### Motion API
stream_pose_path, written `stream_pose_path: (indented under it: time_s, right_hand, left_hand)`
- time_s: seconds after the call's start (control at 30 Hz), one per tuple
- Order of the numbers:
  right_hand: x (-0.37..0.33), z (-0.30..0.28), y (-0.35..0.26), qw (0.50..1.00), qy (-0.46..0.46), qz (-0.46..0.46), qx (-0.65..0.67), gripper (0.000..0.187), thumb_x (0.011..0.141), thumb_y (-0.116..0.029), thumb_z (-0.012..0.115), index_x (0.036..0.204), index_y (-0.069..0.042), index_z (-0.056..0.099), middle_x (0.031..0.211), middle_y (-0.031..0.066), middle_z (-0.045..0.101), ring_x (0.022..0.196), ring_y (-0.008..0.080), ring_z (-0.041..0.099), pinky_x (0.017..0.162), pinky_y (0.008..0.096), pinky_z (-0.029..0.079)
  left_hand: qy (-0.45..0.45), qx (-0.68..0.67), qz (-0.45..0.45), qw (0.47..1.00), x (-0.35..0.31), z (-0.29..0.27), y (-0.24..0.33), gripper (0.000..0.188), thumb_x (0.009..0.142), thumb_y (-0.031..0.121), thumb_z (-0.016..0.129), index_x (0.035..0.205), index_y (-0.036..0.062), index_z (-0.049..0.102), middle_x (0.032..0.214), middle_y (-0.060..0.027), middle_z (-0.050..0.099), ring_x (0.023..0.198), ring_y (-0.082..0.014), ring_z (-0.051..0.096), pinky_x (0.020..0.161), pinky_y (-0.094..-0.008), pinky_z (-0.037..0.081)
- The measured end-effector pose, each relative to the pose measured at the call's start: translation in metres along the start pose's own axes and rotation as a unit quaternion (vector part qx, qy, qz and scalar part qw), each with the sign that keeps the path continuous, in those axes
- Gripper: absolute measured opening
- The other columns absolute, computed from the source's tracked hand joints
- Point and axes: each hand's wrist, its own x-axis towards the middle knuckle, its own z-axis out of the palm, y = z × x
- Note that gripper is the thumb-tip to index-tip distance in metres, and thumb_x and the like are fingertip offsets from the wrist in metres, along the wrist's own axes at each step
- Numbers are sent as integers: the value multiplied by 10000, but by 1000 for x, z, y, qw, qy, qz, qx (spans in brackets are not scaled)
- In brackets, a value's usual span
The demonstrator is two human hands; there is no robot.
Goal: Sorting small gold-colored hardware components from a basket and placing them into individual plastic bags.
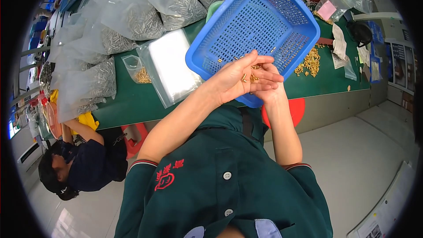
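Observation:
My left hand (238,79) is turned palm up over the near rim of a blue plastic basket (194,55). Its fingers reach to the right, and several small brass pins (254,78) lie in the cupped palm. Against it from the right comes my right hand (275,89), mostly behind the left one, so its fingers are largely hidden. The basket, tilted on the table, has perforated sides and floor, with a few brass pieces near its close end. To its right a loose pile of brass pins (312,63) rests on the green table (132,99).
Clear bags of grey metal pins (178,9) crowd the back and left. A stack of flat plastic bags (172,64) and a small bag of brass pieces (142,76) lie left of the basket. A co-worker (90,163) sits at far left. A red stool (296,112) stands below the table.

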Motion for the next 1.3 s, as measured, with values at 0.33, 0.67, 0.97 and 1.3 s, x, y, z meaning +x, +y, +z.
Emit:
stream_pose_path:
  time_s: [0.33,0.67,0.97,1.3]
  right_hand:
    - [1,-22,-7,988,-124,9,92,229,904,-238,364,956,-60,497,995,55,517,912,166,528,804,309,468]
    - [-2,-13,3,998,-8,-46,43,306,903,-297,367,1025,-38,477,1013,82,525,937,181,533,841,325,460]
    - [-6,5,4,996,73,-48,-12,344,918,-320,315,1069,-45,457,1036,99,518,978,197,525,861,346,449]
    - [6,-8,3,999,46,6,15,209,856,-162,388,900,-2,514,868,117,559,817,224,549,772,375,469]
  left_hand:
    - [-48,-173,26,983,2,4,-4,456,874,170,351,1251,-68,255,1236,-305,340,1158,-384,372,981,-417,331]
    - [-40,-101,46,993,3,7,-5,491,790,-44,346,1266,-53,224,1251,-294,322,1119,-394,412,966,-406,368]
    - [-59,-204,48,976,0,0,0,488,835,71,360,1286,-36,209,1316,-282,234,1239,-365,254,1025,-422,263]
    - [190,-230,88,951,-20,11,3,280,891,140,325,1079,-53,399,1029,-187,445,982,-258,463,888,-356,392]
